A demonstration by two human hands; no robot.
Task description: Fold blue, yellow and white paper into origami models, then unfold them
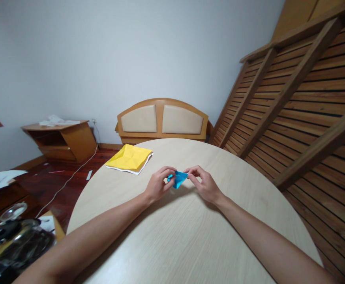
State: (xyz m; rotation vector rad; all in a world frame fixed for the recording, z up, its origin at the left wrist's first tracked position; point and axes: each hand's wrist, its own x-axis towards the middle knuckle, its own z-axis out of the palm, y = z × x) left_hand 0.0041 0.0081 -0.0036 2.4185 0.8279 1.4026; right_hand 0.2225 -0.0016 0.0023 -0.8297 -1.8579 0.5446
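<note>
Head view: you have the blue paper (179, 179) between your two hands, near the middle of the far half of the round surface (190, 236). It is folded small, with a corner pointing down toward you; whether that corner touches the surface, you cannot tell. Your left hand (160, 184) is at the left of the blue paper, its fingers curled and closed on that side, thumb in front. Your right hand (203, 182) is at the right of the blue paper, thumb and fingertips drawn together in a pinch at its right corner. Both forearms rest along or just over the surface, on the near side of the blue paper.

Left of the blue paper and farther from you, a creased yellow paper (129, 156) lies flat on a white sheet (136, 172), whose edge shows beneath it. Well beyond the blue paper, a padded headboard (159, 118) stands near the wall. Far to its right leans a slatted wooden frame (291, 85); far to its left sits a small cabinet (79, 144).
</note>
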